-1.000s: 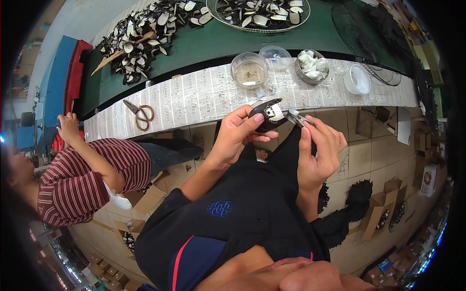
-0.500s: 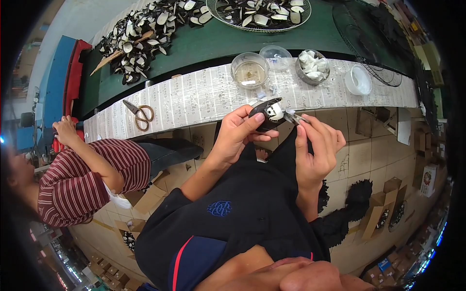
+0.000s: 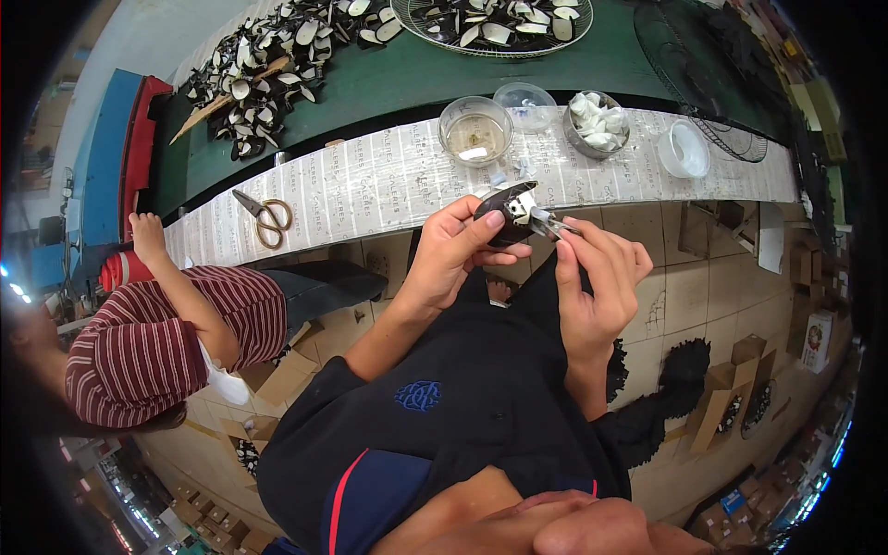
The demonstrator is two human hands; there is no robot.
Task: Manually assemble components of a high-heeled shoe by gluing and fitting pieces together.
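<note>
In my left hand (image 3: 449, 254) I hold a glossy black curved piece (image 3: 498, 202), thumb on its near side and fingers beneath. Its right end carries a white patch (image 3: 521, 205) with small dark holes. My right hand (image 3: 599, 291) pinches metal tweezers (image 3: 561, 225) whose tips meet the white patch; a small whitish bit shows at the tips, too small to name. Just beyond my hands, on the bench edge, stand a clear tub of liquid (image 3: 456, 139) with a white piece in it and a metal bowl (image 3: 599, 153) of white wads.
Scissors (image 3: 271, 227) lie on the paper-covered bench edge (image 3: 370, 185). A clear lidded tub (image 3: 524, 92) and a white cup (image 3: 683, 153) stand there too. Black-and-white pieces (image 3: 268, 83) heap on the green belt (image 3: 370, 97), more in a wire basket (image 3: 425, 39). A co-worker (image 3: 139, 365) stands left.
My right hand and the tweezers have shifted slightly left, closer over the white patch. My left hand holds nearly still. At the far left, the co-worker's arm has moved.
</note>
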